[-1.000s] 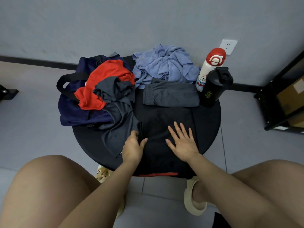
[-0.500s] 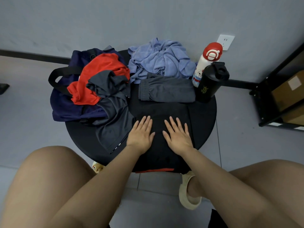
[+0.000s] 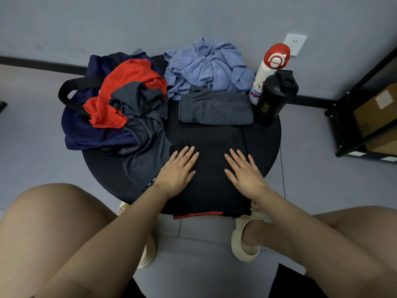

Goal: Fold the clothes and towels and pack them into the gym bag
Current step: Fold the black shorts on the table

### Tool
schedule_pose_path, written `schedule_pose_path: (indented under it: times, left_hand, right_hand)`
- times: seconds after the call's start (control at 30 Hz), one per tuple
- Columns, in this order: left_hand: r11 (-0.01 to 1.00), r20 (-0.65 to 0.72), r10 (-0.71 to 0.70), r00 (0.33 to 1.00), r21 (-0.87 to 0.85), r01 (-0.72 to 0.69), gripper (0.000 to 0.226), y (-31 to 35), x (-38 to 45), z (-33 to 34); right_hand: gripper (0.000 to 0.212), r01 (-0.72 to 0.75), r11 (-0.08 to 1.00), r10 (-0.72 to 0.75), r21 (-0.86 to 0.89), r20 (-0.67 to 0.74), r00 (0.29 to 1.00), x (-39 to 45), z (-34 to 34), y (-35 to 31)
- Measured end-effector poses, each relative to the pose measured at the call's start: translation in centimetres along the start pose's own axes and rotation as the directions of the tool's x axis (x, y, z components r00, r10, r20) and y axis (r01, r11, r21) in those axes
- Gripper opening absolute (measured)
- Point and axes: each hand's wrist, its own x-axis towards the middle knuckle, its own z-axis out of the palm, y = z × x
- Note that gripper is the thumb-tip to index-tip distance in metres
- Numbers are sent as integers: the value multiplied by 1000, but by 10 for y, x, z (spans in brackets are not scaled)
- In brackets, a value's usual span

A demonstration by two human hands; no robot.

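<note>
A black garment (image 3: 211,186) with a red hem lies flat on the round black table (image 3: 269,147), hanging over the near edge. My left hand (image 3: 177,171) and my right hand (image 3: 243,172) press flat on it, fingers straight, set apart. Behind it lies a folded dark grey garment (image 3: 216,110). A crumpled blue towel (image 3: 207,66) sits at the back. The navy gym bag (image 3: 86,127) lies at the left, with a red garment (image 3: 126,91) and a loose grey garment (image 3: 144,134) draped over it.
A white bottle with a red cap (image 3: 269,72) and a black shaker bottle (image 3: 274,97) stand at the table's back right. A black shelf with cardboard boxes (image 3: 369,117) is on the right. My knees and sandalled feet flank the table's near edge.
My left hand let go of the black garment's edge and flattened onto it. Both hands then slid apart across the fabric.
</note>
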Motion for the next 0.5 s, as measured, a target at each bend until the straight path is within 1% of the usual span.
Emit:
schedule_pose_path:
  times: [0.03, 0.1, 0.17, 0.2, 0.23, 0.3, 0.33, 0.37, 0.4, 0.43, 0.5]
  left_hand:
    - [998, -18, 54, 998, -11, -54, 55, 1, -5, -1]
    - [980, -11, 193, 981, -43, -193, 53, 3, -16, -5]
    - [944, 9, 326, 945, -66, -324, 57, 8, -30, -9]
    - [922, -7, 380, 925, -76, -380, 57, 10, -38, -11]
    - [903, -42, 420, 907, -82, -422, 57, 11, -45, -13]
    - [885, -109, 459, 882, -30, -464, 54, 11, -55, -15]
    - [882, -141, 467, 873, 7, -471, 51, 10, -58, -14]
    - [880, -140, 473, 870, 18, -475, 47, 8, -60, -14]
    - [882, -111, 468, 877, 1, -471, 45, 5, -62, -12]
    - [892, -37, 450, 892, -19, -451, 50, 2, -64, -9]
    - [907, 171, 406, 898, 47, -419, 74, -5, -65, 1]
  right_hand:
    - [54, 54, 998, -53, 18, -17, 998, -6, -2, 1]
    - [50, 158, 985, -155, 67, -41, 987, -20, -5, 0]
    - [46, 262, 962, -256, 79, -72, 964, -34, -9, -2]
    - [44, 313, 947, -306, 68, -95, 947, -41, -10, -3]
    - [41, 369, 929, -362, 38, -130, 923, -47, -10, -5]
    - [35, 467, 883, -465, -53, -229, 855, -59, -9, -7]
    - [33, 493, 866, -497, -86, -260, 828, -64, -7, -7]
    - [32, 513, 851, -522, -109, -277, 807, -68, -6, -5]
    - [34, 525, 842, -538, -124, -265, 800, -72, -6, -3]
    - [40, 531, 836, -548, -136, -220, 807, -75, -4, 1]
    - [60, 541, 824, -554, -170, -39, 831, -78, -1, 10]
